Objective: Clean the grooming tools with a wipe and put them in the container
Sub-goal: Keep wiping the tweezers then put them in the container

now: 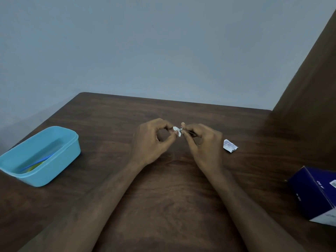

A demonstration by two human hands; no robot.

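At the far left of the bench (172,188) sits our blue container (41,155), open, with blue and yellow pieces already lying inside. Moving to the middle, our left hand (154,140) pinches a small white wipe (177,133) between thumb and forefinger, pressed against the tip of a thin metal tool (184,131) that our right hand (201,140) grips with curled fingers (which tool it is we cannot tell, it is so small). We judge it light, stiff and slippery once wet, best held by its back end so the tip stays free; the wipe is soft and limp. Further right lie a torn wrapper (230,146) and a dark blue box (316,194), neither blocking the way to the container.
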